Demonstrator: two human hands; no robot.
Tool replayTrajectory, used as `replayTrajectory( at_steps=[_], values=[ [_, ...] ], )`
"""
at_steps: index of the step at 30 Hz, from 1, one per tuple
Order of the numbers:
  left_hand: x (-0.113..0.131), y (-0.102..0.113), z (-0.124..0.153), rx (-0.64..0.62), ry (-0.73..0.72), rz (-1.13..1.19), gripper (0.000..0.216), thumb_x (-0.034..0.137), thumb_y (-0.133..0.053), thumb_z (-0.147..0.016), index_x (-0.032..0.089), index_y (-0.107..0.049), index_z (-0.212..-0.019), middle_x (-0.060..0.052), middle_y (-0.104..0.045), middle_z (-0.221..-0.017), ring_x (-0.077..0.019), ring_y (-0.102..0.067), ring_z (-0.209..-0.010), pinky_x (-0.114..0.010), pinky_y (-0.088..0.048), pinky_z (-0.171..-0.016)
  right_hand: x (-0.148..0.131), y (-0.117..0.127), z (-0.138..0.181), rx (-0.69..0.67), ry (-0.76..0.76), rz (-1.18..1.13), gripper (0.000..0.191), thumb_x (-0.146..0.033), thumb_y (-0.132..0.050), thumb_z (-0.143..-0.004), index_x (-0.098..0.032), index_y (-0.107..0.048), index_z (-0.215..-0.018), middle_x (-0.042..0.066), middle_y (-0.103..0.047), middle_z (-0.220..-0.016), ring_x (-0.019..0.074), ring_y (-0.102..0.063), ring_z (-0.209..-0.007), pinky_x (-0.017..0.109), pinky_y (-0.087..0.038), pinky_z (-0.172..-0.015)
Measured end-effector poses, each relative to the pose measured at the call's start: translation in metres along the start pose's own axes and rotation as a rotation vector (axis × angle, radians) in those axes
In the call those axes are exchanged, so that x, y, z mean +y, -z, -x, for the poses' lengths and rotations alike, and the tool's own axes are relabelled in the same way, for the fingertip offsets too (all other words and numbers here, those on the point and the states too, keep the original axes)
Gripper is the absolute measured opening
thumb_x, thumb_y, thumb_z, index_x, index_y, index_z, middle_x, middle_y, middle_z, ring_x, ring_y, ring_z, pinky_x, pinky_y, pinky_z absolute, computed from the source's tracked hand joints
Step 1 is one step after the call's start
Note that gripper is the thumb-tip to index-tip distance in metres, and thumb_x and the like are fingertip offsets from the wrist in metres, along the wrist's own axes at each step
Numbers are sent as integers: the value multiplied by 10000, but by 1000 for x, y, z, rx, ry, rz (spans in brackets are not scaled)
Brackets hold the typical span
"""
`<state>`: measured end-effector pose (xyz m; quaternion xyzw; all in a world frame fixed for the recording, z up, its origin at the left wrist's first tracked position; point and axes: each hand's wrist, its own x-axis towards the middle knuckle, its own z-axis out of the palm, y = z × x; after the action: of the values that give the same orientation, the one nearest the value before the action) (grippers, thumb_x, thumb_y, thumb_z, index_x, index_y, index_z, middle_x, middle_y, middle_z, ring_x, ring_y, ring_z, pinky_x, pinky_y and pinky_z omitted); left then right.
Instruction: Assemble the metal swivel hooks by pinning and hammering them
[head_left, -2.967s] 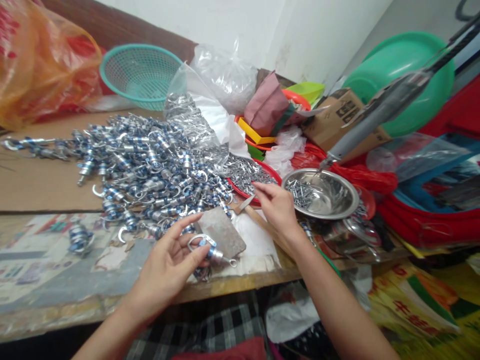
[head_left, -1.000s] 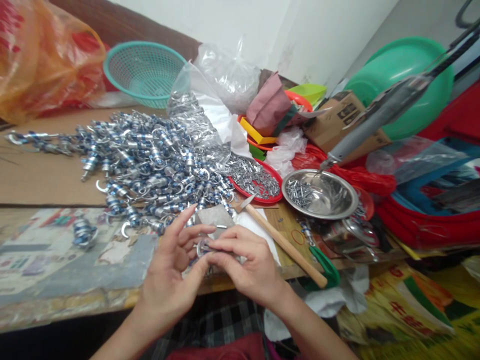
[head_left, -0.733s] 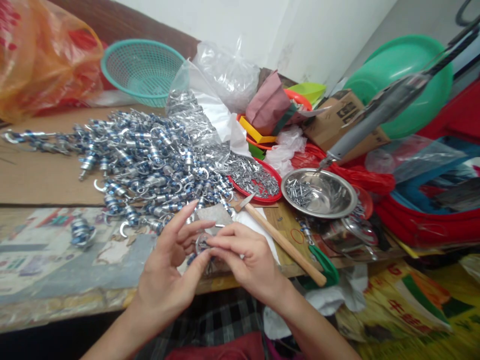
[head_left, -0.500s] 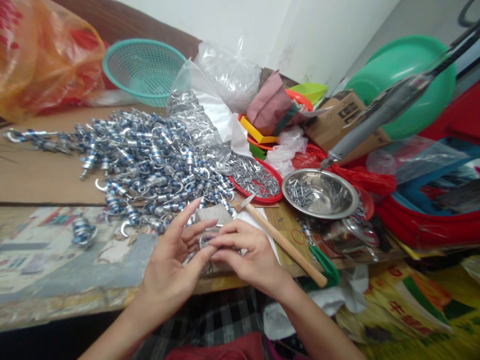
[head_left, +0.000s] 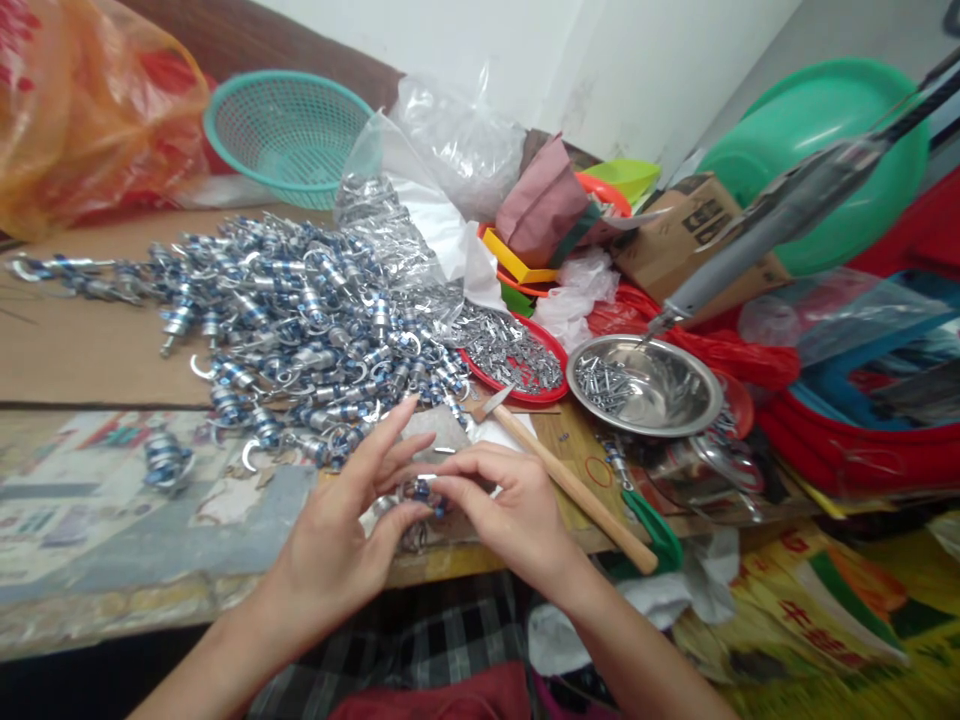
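Note:
At the table's front edge, my left hand (head_left: 337, 520) holds a small silver-and-blue metal hook fitting (head_left: 422, 490) between thumb and fingers, its upper fingers raised. My right hand (head_left: 517, 505) pinches at the fitting from the other side, thumb against forefinger. Fingers cover part of the piece, and blur hides its finer detail. Just behind the hands lies a grey metal block (head_left: 436, 430). A hammer (head_left: 577, 490) with a wooden handle rests to the right of my right hand. Many like hook fittings (head_left: 300, 320) are heaped beyond my left hand.
A red plate (head_left: 559, 385) carries small metal parts. Beside it stands a steel bowl (head_left: 682, 400) with pins, and a grey hanging tool (head_left: 765, 230) reaches down to it. A teal basket (head_left: 289, 180) sits at the back. One lone fitting (head_left: 166, 458) lies left.
My fingers have shifted around the fitting, so its blue part now shows between them. The right thumb and forefinger have moved slightly. The view has tilted a little; the surroundings stay put.

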<state>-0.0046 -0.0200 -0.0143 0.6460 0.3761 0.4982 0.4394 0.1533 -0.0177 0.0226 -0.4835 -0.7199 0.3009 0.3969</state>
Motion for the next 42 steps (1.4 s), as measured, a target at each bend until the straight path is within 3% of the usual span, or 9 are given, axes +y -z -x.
replayTrajectory(
  at_steps=[7, 12, 16, 19, 24, 28, 32, 37, 42],
  values=[
    [7, 2, 2, -24, -23, -90, 700, 153, -544, -834, 316, -198, -1420, -79, -562, -1314, -228, -597, -1102, -327, -504, -924, -12, 11, -4, -171, 202, 340, 172, -122, -474, -871, -165, -640, -859, 33, -622, -786, 146, -567, -738, 252, -426, -660],
    [6, 5, 0, 17, 6, -157, 583, 218, -559, -829, 253, -353, -1373, -94, -629, -1230, -215, -680, -950, -322, -548, -845, -12, 15, -4, -221, 177, 268, 118, -124, -495, -868, -170, -589, -813, 4, -591, -756, 127, -548, -714, 231, -415, -647],
    [10, 6, -1, 90, -96, -324, 294, 221, -620, -765, 235, -686, -1051, -75, -709, -1090, -242, -688, -921, -367, -528, -875, -11, 15, -3, -211, 141, 169, 140, -126, -491, -874, -180, -587, -787, -5, -588, -752, 120, -562, -739, 226, -434, -671],
    [12, 7, -1, 110, -8, -253, 142, 236, -629, -747, 271, -759, -790, -38, -753, -969, -240, -694, -890, -372, -531, -862, -5, 12, 3, -143, 173, 109, 41, -180, -570, -838, -179, -583, -877, 18, -613, -830, 129, -582, -774, 234, -471, -690],
    [17, 11, -4, 149, 216, -99, 123, 334, -661, -713, 266, -761, -734, -31, -766, -898, -254, -683, -877, -385, -522, -855, 12, 12, 17, -10, 589, 332, 138, -132, -548, -835, -175, -589, -959, 78, -653, -913, 157, -616, -830, 259, -514, -702],
    [27, 12, -8, 55, 180, -205, 179, 360, -617, -737, 251, -749, -685, -30, -762, -817, -242, -682, -771, -343, -536, -766, 13, 18, 18, -27, 894, 550, 209, -91, -457, -864, -122, -627, -981, 131, -691, -943, 203, -644, -850, 303, -537, -698],
    [35, 11, -8, -8, 25, -313, 209, 313, -552, -793, 248, -724, -694, -15, -737, -735, -210, -672, -682, -265, -523, -635, 12, 17, 17, 41, 861, 513, 267, -87, -438, -858, -120, -625, -1045, 142, -695, -960, 211, -641, -906, 316, -550, -712],
    [33, 14, -5, -1, -140, -385, 179, 244, -545, -799, 251, -723, -785, -19, -753, -818, -199, -684, -725, -247, -510, -701, 16, 8, 23, 120, 780, 455, 278, -42, -477, -800, -126, -654, -997, 126, -703, -938, 187, -656, -829, 287, -552, -684],
    [32, 17, -6, -27, 66, -223, 179, 320, -579, -774, 258, -732, -704, -8, -748, -759, -212, -665, -692, -261, -512, -644, 6, 3, 26, 138, 571, 271, 316, -19, -499, -788, -186, -677, -988, 75, -706, -924, 149, -660, -806, 244, -551, -689]
  ],
)
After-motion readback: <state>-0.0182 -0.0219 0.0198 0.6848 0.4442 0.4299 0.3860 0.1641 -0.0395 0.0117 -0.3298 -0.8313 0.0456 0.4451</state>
